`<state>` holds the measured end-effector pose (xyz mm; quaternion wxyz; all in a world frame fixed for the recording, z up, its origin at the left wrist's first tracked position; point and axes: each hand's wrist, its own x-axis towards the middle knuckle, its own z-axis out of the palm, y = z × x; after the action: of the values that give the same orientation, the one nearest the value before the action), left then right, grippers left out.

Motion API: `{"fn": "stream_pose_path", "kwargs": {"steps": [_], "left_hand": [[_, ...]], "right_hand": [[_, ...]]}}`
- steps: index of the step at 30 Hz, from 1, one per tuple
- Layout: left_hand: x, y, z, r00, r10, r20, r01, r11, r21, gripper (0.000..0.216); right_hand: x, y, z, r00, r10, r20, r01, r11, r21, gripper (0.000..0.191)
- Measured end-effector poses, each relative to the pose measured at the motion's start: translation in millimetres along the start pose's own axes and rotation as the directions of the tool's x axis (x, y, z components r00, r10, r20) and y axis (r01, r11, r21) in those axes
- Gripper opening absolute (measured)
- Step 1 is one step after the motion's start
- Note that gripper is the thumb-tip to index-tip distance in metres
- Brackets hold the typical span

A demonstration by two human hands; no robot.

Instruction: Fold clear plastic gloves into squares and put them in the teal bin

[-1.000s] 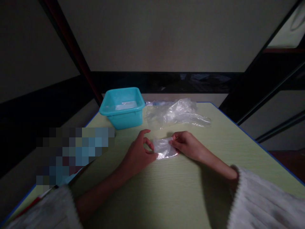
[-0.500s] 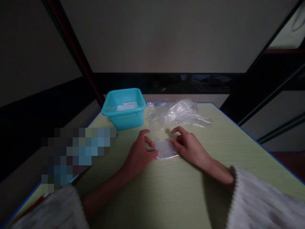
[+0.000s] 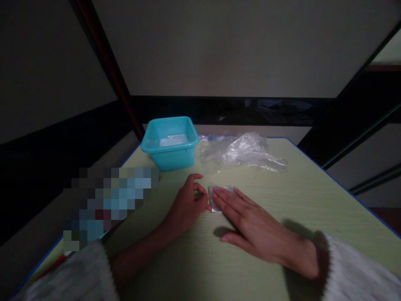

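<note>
Plastic packet [image 3: 216,207] lies beneath flat right fingers [image 3: 228,200], beside curled left fingers [image 3: 201,189], grip unclear.

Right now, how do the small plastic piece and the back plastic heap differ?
Size: the small plastic piece is much smaller than the plastic heap. Shape: the piece lies flat; the heap is crumpled. Contact: the right hand covers part of the piece; no hand touches the heap. Shared: both are shiny plastic on the table.
</note>
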<state>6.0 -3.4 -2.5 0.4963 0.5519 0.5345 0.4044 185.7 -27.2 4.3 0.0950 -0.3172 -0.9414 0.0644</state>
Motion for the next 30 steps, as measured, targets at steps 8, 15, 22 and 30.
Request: {"fn": "stream_pose_path", "kwargs": {"steps": [8, 15, 22, 30], "left_hand": [[0.7, 1.4, 0.1, 1.000, -0.010, 0.015, 0.010, 1.000, -0.017, 0.034], [-2.6, 2.4, -0.9, 0.998, 0.046, 0.034, -0.045, 0.999, -0.024, 0.028], [-4.4, 2.8, -0.8, 0.997, 0.071, 0.039, -0.070, 0.997, -0.010, 0.027], [-8.3, -1.0, -6.9, 0.902, 0.421, 0.099, -0.417, 0.787, 0.455, 0.012]], "right_hand": [[1.7, 3.4, -0.4, 0.996, 0.019, 0.082, -0.026, 0.996, 0.084, 0.076], [4.0, 4.4, -0.8, 0.996, 0.016, 0.091, -0.027, 0.993, 0.116, 0.076], [5.8, 4.8, -1.6, 0.994, 0.030, 0.101, -0.040, 0.994, 0.103, 0.078], [4.8, 6.9, -3.4, 0.998, 0.024, 0.053, -0.029, 0.994, 0.101, 0.078]]}}
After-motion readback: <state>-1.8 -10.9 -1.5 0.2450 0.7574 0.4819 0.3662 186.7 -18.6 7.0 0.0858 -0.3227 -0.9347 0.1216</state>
